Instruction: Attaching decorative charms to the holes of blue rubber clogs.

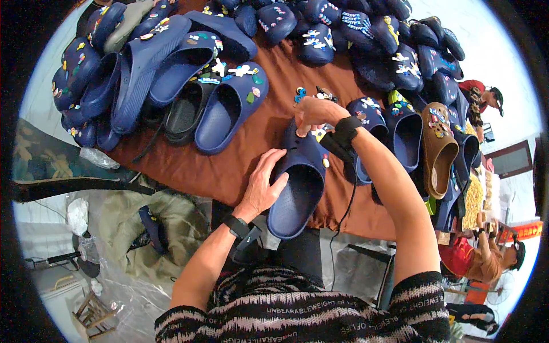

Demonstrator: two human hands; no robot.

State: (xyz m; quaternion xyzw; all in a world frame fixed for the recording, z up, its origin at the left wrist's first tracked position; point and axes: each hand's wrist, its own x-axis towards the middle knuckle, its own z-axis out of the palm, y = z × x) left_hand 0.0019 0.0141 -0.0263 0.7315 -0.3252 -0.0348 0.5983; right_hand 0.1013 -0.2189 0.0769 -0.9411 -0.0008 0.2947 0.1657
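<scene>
In front of me a navy blue clog (pixel 306 154) stands toe-away on the brown cloth. My left hand (pixel 263 183) grips its left side, the fingers along the outside and the thumb at the rim of the foot opening. Over the toe, my right hand (pixel 313 117) is closed, its fingertips pinched down against the upper; whatever they hold is hidden. A few small charms show along the clog's right side, partly behind that hand. Just beyond the toe lie a blue charm (pixel 299 95) and several small dark and pale charms (pixel 325 93).
Charm-covered blue clogs (pixel 231 108) crowd the left of the brown-clothed table (pixel 274 68), and more (pixel 317 46) are heaped at the back. A brown clog (pixel 439 146) stands among blue ones at right. A black cable (pixel 343 223) hangs off the near edge. Other people (pixel 486 257) are at far right.
</scene>
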